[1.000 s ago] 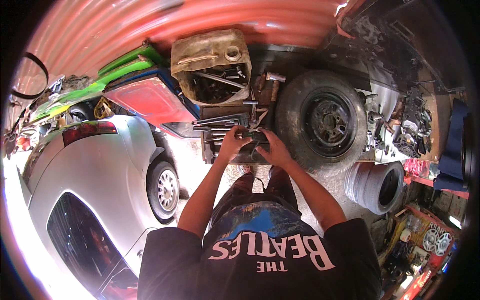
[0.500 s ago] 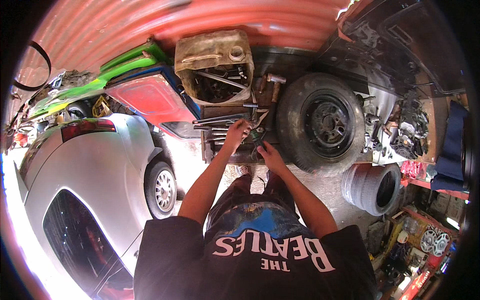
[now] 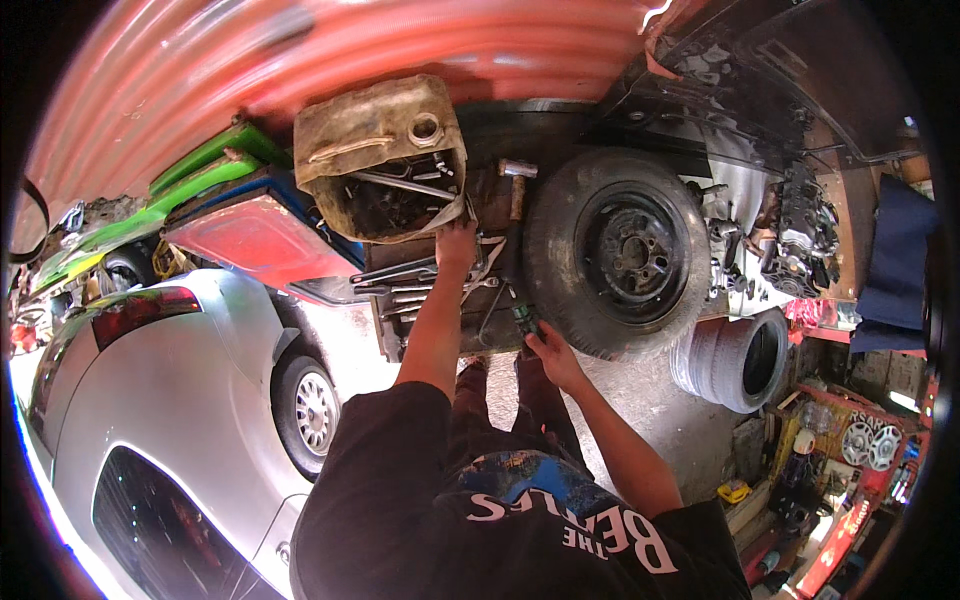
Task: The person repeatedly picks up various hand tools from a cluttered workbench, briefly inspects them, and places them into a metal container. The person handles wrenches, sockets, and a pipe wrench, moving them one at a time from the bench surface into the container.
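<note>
My left hand [image 3: 456, 246] reaches forward to the near right corner of a cut-open, dirty tan plastic jerrycan [image 3: 345, 135]. Its fingers are mostly hidden there, so what they touch does not show clearly. Metal tools lie inside the jerrycan. Closer to my body, my right hand [image 3: 548, 352] is closed around a dark green tool [image 3: 525, 319] whose exact kind is too small to make out. This tool is held just left of a tyre on a black steel rim [image 3: 545, 275]. Several wrenches [image 3: 410, 291] lie on the bench beside my left forearm.
A hammer [image 3: 517, 185] lies between jerrycan and tyre. Metal engine parts [image 3: 800, 235] sit further right. Two loose tyres [image 3: 725, 360] stand on the floor below them. A silver car [image 3: 190, 370] occupies the left, with a red panel [image 3: 260, 235] behind it.
My left hand has left the green tool and moved forward to the jerrycan's corner. My right hand keeps the tool, now lower and nearer the tyre. The whole view has shifted.
</note>
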Demonstrator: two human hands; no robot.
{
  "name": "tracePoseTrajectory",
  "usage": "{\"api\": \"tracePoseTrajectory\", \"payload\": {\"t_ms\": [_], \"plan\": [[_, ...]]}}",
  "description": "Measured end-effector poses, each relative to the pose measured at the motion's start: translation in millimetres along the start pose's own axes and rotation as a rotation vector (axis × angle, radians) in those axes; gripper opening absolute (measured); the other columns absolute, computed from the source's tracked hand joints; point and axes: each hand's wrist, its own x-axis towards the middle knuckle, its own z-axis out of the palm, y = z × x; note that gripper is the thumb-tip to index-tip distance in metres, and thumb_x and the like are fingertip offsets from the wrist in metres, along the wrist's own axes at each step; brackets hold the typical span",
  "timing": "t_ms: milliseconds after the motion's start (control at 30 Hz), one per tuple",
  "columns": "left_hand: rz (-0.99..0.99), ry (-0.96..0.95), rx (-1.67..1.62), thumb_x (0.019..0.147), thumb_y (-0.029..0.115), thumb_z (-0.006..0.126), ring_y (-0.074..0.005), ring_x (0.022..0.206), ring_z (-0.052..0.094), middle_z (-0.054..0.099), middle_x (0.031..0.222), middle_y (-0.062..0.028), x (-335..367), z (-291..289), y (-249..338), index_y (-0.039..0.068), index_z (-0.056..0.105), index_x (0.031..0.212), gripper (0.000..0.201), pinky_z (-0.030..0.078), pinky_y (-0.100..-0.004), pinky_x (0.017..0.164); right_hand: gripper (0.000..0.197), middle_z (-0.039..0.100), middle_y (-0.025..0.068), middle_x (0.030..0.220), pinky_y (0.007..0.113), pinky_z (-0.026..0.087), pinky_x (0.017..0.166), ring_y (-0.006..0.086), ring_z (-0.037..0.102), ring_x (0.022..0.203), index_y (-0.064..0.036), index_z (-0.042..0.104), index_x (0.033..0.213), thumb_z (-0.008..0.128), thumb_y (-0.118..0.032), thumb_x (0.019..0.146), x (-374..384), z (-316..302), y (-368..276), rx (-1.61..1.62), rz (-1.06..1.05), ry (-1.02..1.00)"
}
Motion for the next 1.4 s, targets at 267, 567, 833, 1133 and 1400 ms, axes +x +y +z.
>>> {"api": "tracePoseTrajectory", "payload": {"t_ms": [267, 567, 833, 1133, 1400], "plan": [[-0.634, -0.121, -1.826, 0.100, 0.014, 0.059, -0.0222, 0.094, 0.062, 0.064, 0.102, -0.0102, -66, -29, -17, 0.003, 0.056, 0.117, 0.021, 0.055, -0.0347, 0.078, 0.071, 0.060, 0.0093, 0.124, 0.032, 0.044, 0.099, 0.0171, 0.056, 0.112, 0.0062, 0.037, 0.148, 0.066, -0.035, 0.099, 6, 7, -21, -0.125, -0.004, -0.061], [-0.780, -0.137, -2.269, 0.102, 0.016, 0.057, -0.0178, 0.080, 0.059, 0.058, 0.085, -0.0025, -142, -102, 6, 0.007, 0.055, 0.104, 0.010, 0.052, -0.0339, 0.080, 0.055, 0.062, 0.0065, 0.088, 0.027, 0.045, 0.071, 0.0108, 0.053, 0.079, 0.0071, 0.053, 0.130, 0.066, -0.035, 0.098, 9, 44, -40, -0.306, -0.423, 0.001], [-0.618, -0.036, -2.297, 0.102, 0.016, 0.056, -0.0233, 0.110, 0.062, 0.063, 0.119, -0.0101, -160, -92, 1, 0.004, 0.053, 0.120, 0.022, 0.049, -0.0410, 0.097, 0.052, 0.055, 0.0131, 0.067, 0.033, 0.041, 0.054, 0.0137, 0.050, 0.059, 0.0044, 0.057, 0.123, 0.066, -0.039, 0.096, -14, 57, -52, -0.486, -0.415, 0.067], [-0.500, 0.017, -1.970, 0.103, 0.010, 0.052, -0.0167, 0.103, 0.062, 0.061, 0.123, -0.0084, -168, -125, 13, 0.004, 0.045, 0.144, 0.042, 0.053, -0.0323, 0.088, 0.050, 0.065, 0.0239, 0.079, 0.043, 0.049, 0.061, 0.0343, 0.066, 0.065, 0.0054, 0.058, 0.123, 0.068, -0.034, 0.094, -17, 42, -32, -0.487, -0.462, 0.156], [-0.117, -0.103, -1.440, 0.099, 0.004, 0.050, -0.0142, 0.106, 0.059, 0.059, 0.127, -0.0042, -167, -126, -12, 0.008, 0.048, 0.143, 0.043, 0.049, -0.0300, 0.089, 0.041, 0.066, 0.0200, 0.079, 0.038, 0.049, 0.060, 0.0272, 0.067, 0.066, 0.0032, 0.060, 0.115, 0.070, -0.029, 0.092, -13, 37, -69, -0.433, -0.623, 0.217]]}}
